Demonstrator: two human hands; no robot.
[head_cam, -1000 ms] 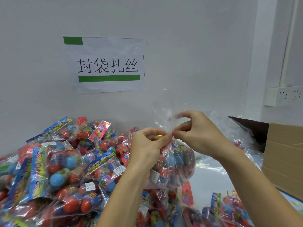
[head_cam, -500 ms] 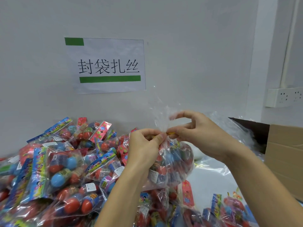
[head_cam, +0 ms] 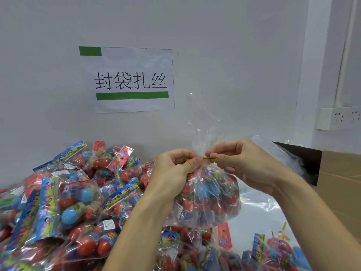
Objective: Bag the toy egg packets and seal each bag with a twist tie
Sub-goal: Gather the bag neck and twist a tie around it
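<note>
A clear plastic bag (head_cam: 211, 200) full of red and blue toy egg packets hangs in front of me, its gathered neck rising between my hands. My left hand (head_cam: 175, 171) pinches the neck with thumb and fingers. A gold twist tie (head_cam: 210, 158) lies across the neck, and my right hand (head_cam: 244, 163) pinches its right end. A big heap of loose egg packets (head_cam: 74, 196) fills the table to the left and below.
An open cardboard box (head_cam: 340, 180) stands at the right, with crumpled clear bags (head_cam: 259, 206) lying beside it. A paper sign (head_cam: 129, 81) hangs on the white wall behind, and a wall socket (head_cam: 340, 117) sits at the far right.
The bag's neck stands taller and looser above my hands. My right hand has drawn to the right, so the gold tie shows stretched out between the two hands.
</note>
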